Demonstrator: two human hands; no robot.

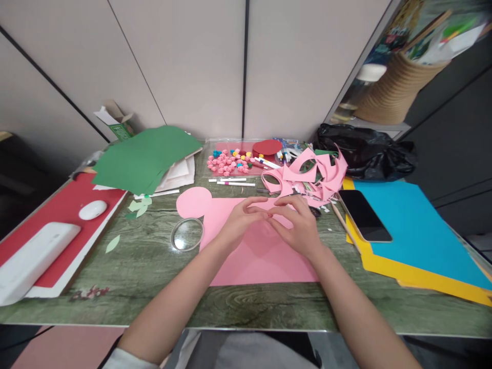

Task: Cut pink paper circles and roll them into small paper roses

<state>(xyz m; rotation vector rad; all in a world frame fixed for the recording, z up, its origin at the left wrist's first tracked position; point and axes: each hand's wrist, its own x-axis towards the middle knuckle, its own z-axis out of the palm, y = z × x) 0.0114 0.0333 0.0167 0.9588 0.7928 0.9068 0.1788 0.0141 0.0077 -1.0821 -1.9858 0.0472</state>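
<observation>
A large pink paper sheet (253,261) lies flat on the green wood-grain table (146,271), with a rounded ear-like lobe (194,201) at its far left. My left hand (240,220) and my right hand (298,225) rest on the sheet's far part, fingertips meeting at the middle. Both hands have curled fingers pinched together over a fold or small piece of pink paper; exactly what they pinch is hidden by the fingers.
A clear tape roll (186,234) sits left of the sheet. Pink paper offcuts (311,174), markers (232,181), small paper flowers (226,161) lie behind. Green paper (144,156), mouse (93,209), white keyboard (33,256) left; phone (363,215) on blue and yellow sheets (418,230) right.
</observation>
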